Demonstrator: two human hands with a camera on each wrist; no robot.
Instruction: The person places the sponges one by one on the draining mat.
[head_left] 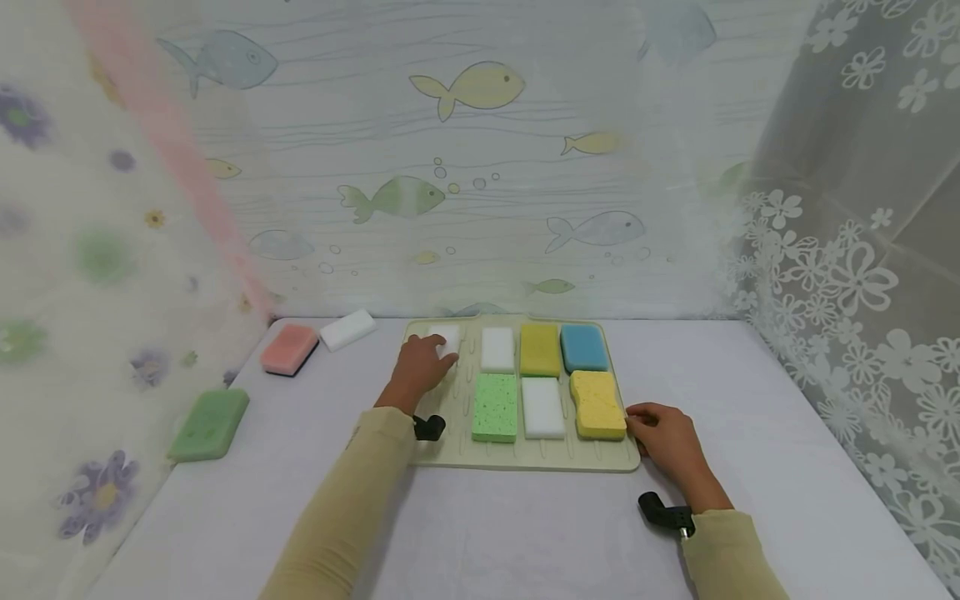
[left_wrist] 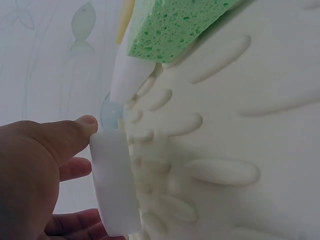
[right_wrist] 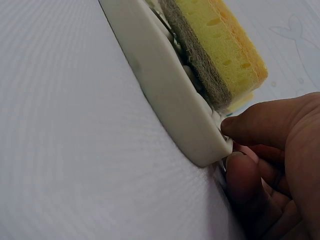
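Note:
At the back left of a cream ribbed tray (head_left: 525, 457), my left hand (head_left: 422, 365) pinches a white sponge block (left_wrist: 116, 185) between thumb and fingers. The block's lower edge meets the tray's ribs in the left wrist view. My right hand (head_left: 673, 446) grips the tray's right rim, thumb on top and fingers below, beside a wavy yellow sponge (right_wrist: 225, 45) with a grey scouring side. Also on the tray are a green speckled sponge (head_left: 495, 408), two more white blocks, a mustard sponge (head_left: 540, 350) and a blue sponge (head_left: 585, 347).
Left of the tray lie a white block (head_left: 348, 330), a pink sponge (head_left: 289, 348) with a dark underside, and a green sponge (head_left: 210, 425) at the table's left edge. A fish-print curtain (head_left: 480, 192) hangs behind the white-covered table (head_left: 525, 533).

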